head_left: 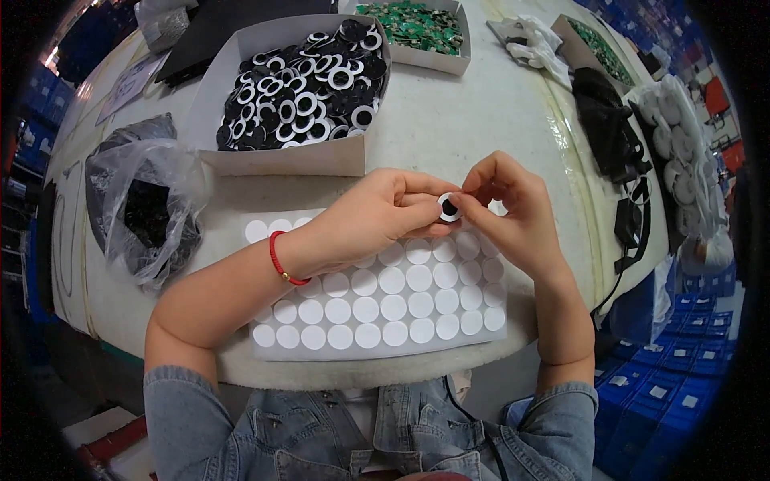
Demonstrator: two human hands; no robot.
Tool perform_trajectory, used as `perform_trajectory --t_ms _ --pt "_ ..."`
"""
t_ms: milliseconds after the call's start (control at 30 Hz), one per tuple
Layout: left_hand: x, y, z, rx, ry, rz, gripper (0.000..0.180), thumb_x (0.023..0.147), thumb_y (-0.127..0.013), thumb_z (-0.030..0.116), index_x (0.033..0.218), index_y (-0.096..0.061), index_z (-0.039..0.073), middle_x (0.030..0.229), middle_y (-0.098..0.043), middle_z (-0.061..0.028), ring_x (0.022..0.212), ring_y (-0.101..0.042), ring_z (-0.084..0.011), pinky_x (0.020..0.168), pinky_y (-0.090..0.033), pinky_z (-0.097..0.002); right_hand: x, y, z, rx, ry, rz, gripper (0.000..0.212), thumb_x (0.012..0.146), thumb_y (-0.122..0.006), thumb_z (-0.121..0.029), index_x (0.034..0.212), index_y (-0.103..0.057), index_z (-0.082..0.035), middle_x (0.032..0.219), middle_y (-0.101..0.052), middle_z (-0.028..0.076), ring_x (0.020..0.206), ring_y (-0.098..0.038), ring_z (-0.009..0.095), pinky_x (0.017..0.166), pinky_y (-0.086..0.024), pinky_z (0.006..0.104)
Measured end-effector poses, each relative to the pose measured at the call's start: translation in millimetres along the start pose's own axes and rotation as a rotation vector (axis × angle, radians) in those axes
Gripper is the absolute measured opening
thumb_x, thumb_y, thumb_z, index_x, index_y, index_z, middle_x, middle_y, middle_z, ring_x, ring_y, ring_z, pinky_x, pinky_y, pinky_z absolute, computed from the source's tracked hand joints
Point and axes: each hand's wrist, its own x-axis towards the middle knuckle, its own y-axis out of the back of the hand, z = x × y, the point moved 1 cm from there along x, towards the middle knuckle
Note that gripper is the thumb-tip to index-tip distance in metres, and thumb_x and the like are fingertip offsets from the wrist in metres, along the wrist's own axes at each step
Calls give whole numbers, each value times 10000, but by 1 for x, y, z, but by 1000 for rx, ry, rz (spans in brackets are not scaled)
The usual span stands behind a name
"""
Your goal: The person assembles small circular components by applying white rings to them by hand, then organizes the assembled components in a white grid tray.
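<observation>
A small round part (449, 208) with a white ring and a black centre is held between the fingers and thumb of my left hand (391, 212). My right hand (517, 215) pinches at the upper right rim of this part, its thumb tip lying over the edge. Whether anything else sits between those right fingertips is too small to see. Under both hands lies a pale sheet (377, 352) bearing rows of white discs (366, 335). My left hand and forearm cover part of the upper rows.
Beyond my hands stands an open box (289, 164) heaped with black-and-white round parts (305, 103). Another box (429, 58) holds green circuit boards (413, 28). To the left slumps a plastic bag (152, 208) with dark contents. Black cabled devices (613, 136) lie along the right side.
</observation>
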Motion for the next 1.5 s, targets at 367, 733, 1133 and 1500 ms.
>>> perform_trajectory --t_ms 367,733,1133,1500 --pt "-2 2 -2 39 -151 45 308 882 -532 24 1176 -526 -69 797 -582 43 758 -581 -22 774 -482 -177 -1 -3 1 200 -128 -37 120 811 -607 18 854 -499 -14 783 -539 3 699 -527 43 592 -435 192" --pt "-11 2 22 202 -272 80 290 840 -580 -14 1128 -562 -39 933 -660 -48 850 -622 -64 729 -475 -171 2 1 -3 338 -142 -146 225 798 -658 -5 894 -466 -74 789 -488 -24 670 -476 46 597 -403 185" --pt "-105 51 124 1525 -614 890 253 890 -588 174 1091 -645 31 1006 -680 -149 950 -649 -185 806 -488 -310 10 23 7 264 -212 84 112 851 -627 -59 864 -516 -58 739 -514 -26 609 -484 48 542 -385 189" --pt "-40 44 108 1666 -786 358 209 866 -576 110 1047 -618 17 1161 -588 -179 1181 -496 -342 981 -392 -421 13 26 18 190 -181 75 92 848 -621 -64 839 -531 -50 727 -518 -29 607 -478 46 530 -383 194"
